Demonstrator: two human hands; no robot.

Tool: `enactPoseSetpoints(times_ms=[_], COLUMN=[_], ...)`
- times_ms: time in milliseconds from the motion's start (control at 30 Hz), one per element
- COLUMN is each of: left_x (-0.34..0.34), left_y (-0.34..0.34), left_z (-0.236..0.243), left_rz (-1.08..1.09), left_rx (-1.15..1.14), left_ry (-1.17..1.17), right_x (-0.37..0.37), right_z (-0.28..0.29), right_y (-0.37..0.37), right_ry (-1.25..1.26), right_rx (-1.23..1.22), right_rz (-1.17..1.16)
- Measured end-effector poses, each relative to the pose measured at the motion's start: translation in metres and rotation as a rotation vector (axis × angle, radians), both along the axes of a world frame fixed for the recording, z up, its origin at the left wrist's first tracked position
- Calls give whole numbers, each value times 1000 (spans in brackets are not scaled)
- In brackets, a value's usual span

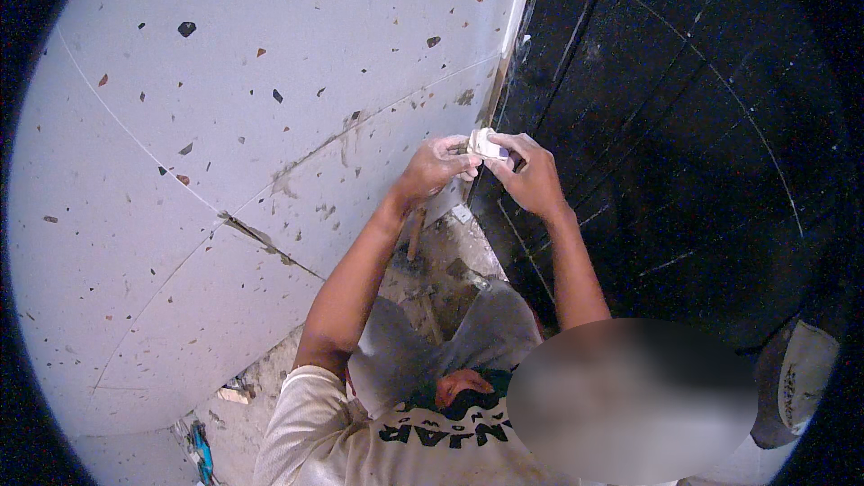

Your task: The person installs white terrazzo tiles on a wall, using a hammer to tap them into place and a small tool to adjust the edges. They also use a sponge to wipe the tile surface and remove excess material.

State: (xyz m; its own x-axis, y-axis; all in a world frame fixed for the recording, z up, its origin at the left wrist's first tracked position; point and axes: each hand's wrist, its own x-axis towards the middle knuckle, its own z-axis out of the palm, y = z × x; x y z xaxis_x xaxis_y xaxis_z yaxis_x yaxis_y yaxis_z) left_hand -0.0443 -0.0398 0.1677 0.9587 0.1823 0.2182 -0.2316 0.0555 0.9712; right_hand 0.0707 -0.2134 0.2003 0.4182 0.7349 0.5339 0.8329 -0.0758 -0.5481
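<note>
Two hands hold a small white piece up by the wall.

My left hand point(438, 166) and my right hand point(533, 178) both pinch a small white piece point(484, 142), so each grip is closed on it. I can't tell what the piece is. It sits in the air, right where the light speckled tiles point(225, 126) meet the black tiles point(684, 126). I think it could slip out, because only fingertips hold it and the left hand looks dusty. If it falls, it may land in the rough grey rubble point(441, 270) on the floor below and be hard to find. A thin stick point(416, 232) leans just under the left wrist, and an arm could bump it. A blue tool point(203, 452) lies far down by the floor, well apart from the hands. A white cap point(804, 376) rests low on the right.
</note>
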Motion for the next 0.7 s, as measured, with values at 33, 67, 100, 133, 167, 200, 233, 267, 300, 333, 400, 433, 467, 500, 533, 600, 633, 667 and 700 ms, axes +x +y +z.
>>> enactPoseSetpoints(times_ms=[33,67,100,133,167,200,233,267,300,333,400,433,467,500,533,600,633,667,700], left_x=[2,3,4,4,4,3,2,3,3,3,1,0,2,4,5,6,6,5,4], left_y=[2,2,1,-1,-2,-6,-9,-10,-11,-12,-17,-19,-18,-18,-17,-22,-24,-24,-23], left_z=[-2,-5,-5,-6,-6,-3,-1,-1,0,1,5,7,4,2,0,1,3,2,3], left_rz=[0,11,22,34,49,64,80,115,149,183,233,259,290,323,356,370,375,372,368], left_rx=[13,-9,-32,-55,-81,-108,-134,-81,-26,29,21,16,52,88,123,79,57,100,143], left_ry=[-2,-2,1,3,-9,-20,-30,-33,-37,-40,-44,-45,-40,-36,-32,-57,-69,-67,-66], right_x=[1,1,2,2,2,2,0,0,1,2,3,4,4,4,4,4,3,3,2], right_z=[-1,-2,-3,-4,-4,-3,-2,-1,-2,-5,-7,-8,-9,-10,-11,-13,-13,-13,-13], right_y=[1,2,2,2,2,2,3,3,3,4,5,5,6,7,8,10,11,12,12], right_ry=[20,39,87,135,183,201,219,238,209,181,139,126,112,154,196,244,249,254,265], right_rx=[23,47,41,35,29,31,34,36,42,48,56,58,61,69,77,88,91,93,86], right_rz=[1,2,3,4,5,3,1,-2,-12,-23,-34,-34,-34,-34,-34,-44,-55,-66,-64])
